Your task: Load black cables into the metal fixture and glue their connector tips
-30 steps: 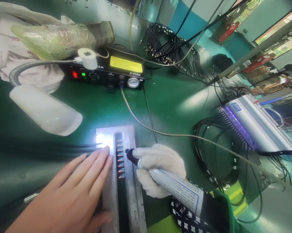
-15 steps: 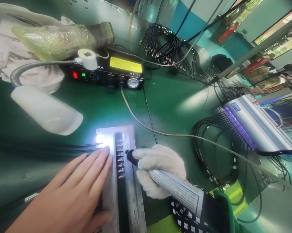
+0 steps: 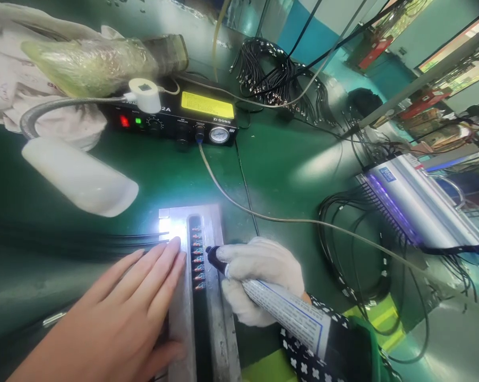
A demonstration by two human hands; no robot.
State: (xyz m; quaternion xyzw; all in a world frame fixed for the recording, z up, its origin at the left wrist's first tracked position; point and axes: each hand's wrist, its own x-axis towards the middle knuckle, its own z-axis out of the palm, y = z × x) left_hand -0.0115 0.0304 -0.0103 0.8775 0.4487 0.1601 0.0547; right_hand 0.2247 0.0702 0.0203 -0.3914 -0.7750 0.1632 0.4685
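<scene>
A metal fixture [image 3: 215,318] lies on the green bench, with a black slot holding a row of several small connector tips [image 3: 197,257]. My left hand [image 3: 120,313] is bare and lies flat, fingers stretched out, pressing thin black cables [image 3: 104,241] against the fixture's left side. My right hand [image 3: 259,276], in a white glove, is wrapped around a glue syringe [image 3: 281,310] with printed text. The syringe's dark nozzle [image 3: 212,257] touches the row of tips.
A black dispenser controller [image 3: 176,119] with a yellow label, gauge and lit red and green lamps stands behind, its hose running toward the syringe. A white lamp head [image 3: 80,178] on a gooseneck hangs at left. Cable bundles [image 3: 279,79] and a UV-lit metal unit [image 3: 415,207] lie at right.
The syringe nozzle has shifted slightly down the row of tips. My left hand has stayed flat on the cables.
</scene>
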